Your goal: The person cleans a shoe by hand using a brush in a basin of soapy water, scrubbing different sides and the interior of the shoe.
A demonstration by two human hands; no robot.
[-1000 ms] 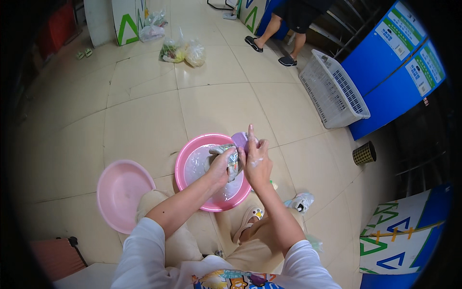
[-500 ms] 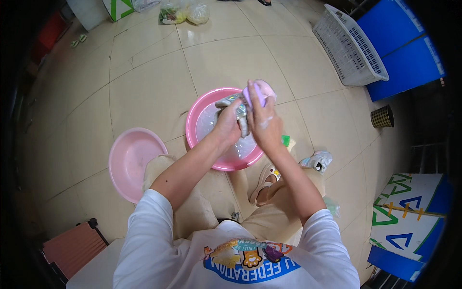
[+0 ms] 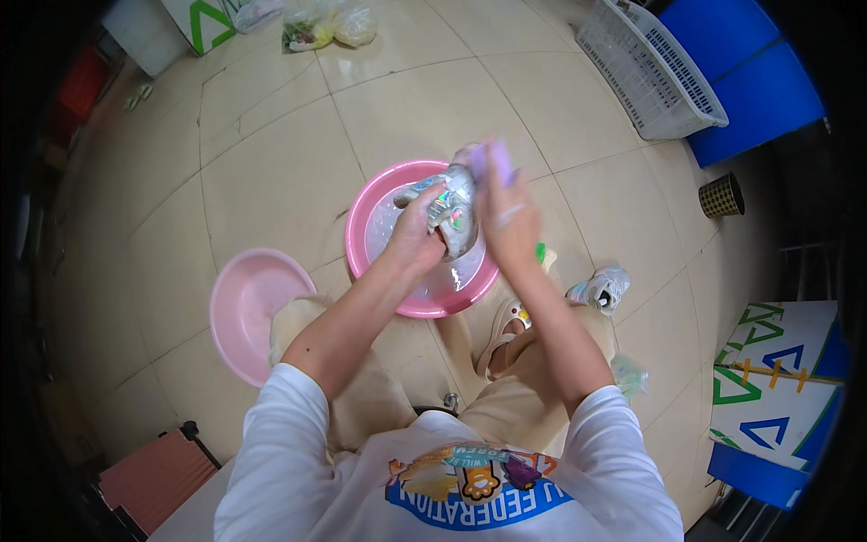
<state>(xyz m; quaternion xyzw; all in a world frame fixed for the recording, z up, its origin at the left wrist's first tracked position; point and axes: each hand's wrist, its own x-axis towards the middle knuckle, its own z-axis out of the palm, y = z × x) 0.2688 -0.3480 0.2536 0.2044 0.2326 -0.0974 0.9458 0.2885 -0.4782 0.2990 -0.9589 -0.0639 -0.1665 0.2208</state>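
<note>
My left hand grips a wet silvery-white sneaker with shiny patches, held above a pink basin. Whitish sudsy water shows inside the basin. A small purple scrubber, smeared by motion, is in my right hand, at the sneaker's toe end; whether it is a brush or a sponge I cannot tell. White foam clings to the back of that hand. A second silvery sneaker rests on the floor beside my right knee.
A paler pink basin stands left by my knee. Near my right forearm is a green-topped item. Farther off are a white plastic crate, a dark patterned bin, plastic bags and a green-white bag.
The sneaker's patterned side has turned more into view. My right hand has shifted slightly right with the scrubber, now blurred, while my left hand keeps its grip. The view has shifted slightly.
</note>
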